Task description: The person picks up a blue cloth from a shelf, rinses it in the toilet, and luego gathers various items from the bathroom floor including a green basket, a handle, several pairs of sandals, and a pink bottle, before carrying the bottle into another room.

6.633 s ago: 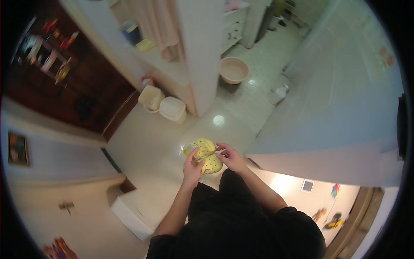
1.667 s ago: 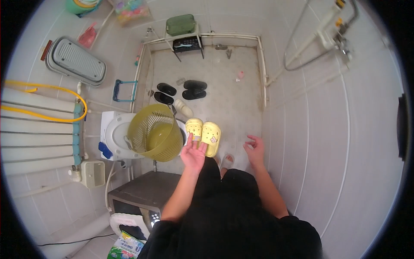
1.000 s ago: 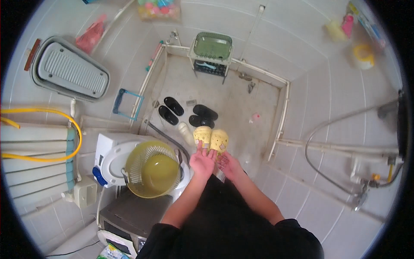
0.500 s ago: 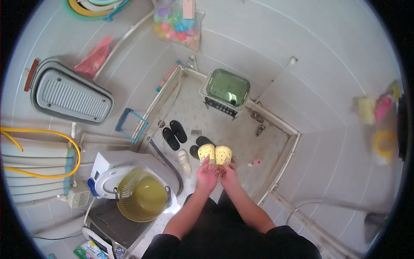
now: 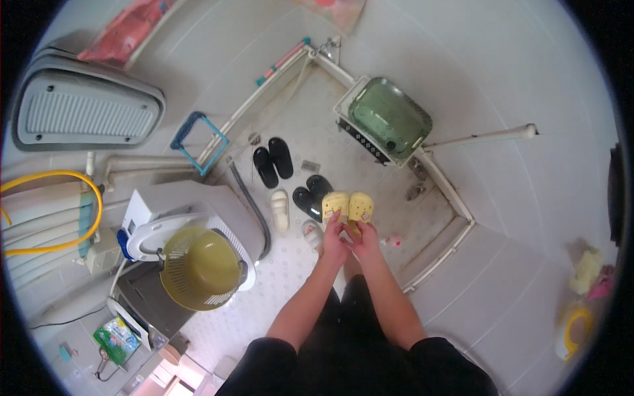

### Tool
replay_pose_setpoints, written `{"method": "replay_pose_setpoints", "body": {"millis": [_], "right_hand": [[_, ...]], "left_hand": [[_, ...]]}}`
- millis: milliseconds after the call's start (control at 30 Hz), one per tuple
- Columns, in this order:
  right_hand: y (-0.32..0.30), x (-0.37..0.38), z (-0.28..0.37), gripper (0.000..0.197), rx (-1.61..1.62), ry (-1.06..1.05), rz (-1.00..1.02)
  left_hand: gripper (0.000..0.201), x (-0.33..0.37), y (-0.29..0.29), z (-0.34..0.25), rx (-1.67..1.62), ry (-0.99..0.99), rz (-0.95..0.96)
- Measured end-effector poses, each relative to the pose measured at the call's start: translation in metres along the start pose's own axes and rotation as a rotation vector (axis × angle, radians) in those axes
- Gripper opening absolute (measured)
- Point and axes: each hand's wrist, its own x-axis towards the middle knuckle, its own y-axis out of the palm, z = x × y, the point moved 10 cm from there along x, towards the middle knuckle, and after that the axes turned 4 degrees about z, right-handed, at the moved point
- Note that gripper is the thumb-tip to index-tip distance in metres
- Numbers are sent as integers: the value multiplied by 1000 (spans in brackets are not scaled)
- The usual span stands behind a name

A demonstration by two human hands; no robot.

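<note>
Side by side in front of me is a pair of yellow clogs with holes in their tops. My left hand (image 5: 335, 236) is closed on the left yellow clog (image 5: 335, 202), its thumb lying along the top. The right yellow clog (image 5: 360, 206) is gripped by my right hand (image 5: 364, 243), low down near the heel. The fingers of both hands come close together between the shoes. Just beyond the clogs, a pair of black slippers (image 5: 319, 187) lies on the floor, partly hidden.
Another pair of black slippers (image 5: 272, 162) and a white shoe (image 5: 281, 210) rest on the floor (image 5: 294, 119). A yellow basket (image 5: 201, 267) sits at the left by a white machine (image 5: 198, 198). Against the far wall stands a rack with a green bin (image 5: 389, 115).
My view has shifted, so the floor and walls appear turned. The clogs stay in both hands, and they now appear higher and slightly farther right in the picture.
</note>
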Motion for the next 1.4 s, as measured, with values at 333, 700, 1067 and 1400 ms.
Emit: {"method": "replay_pose_setpoints", "body": {"millis": [333, 700, 1067, 1400], "right_hand": [[-74, 167, 7, 46, -340, -490, -72], [-166, 287, -45, 24, -258, -59, -173], [-268, 388, -142, 27, -744, 73, -200], [-218, 445, -198, 84, -951, -191, -688]], "left_hand": [[44, 117, -46, 64, -127, -121, -84], [45, 214, -201, 124, -331, -164, -332], [43, 248, -381, 98, -379, 15, -526], [49, 228, -484, 92, -429, 74, -617]]}}
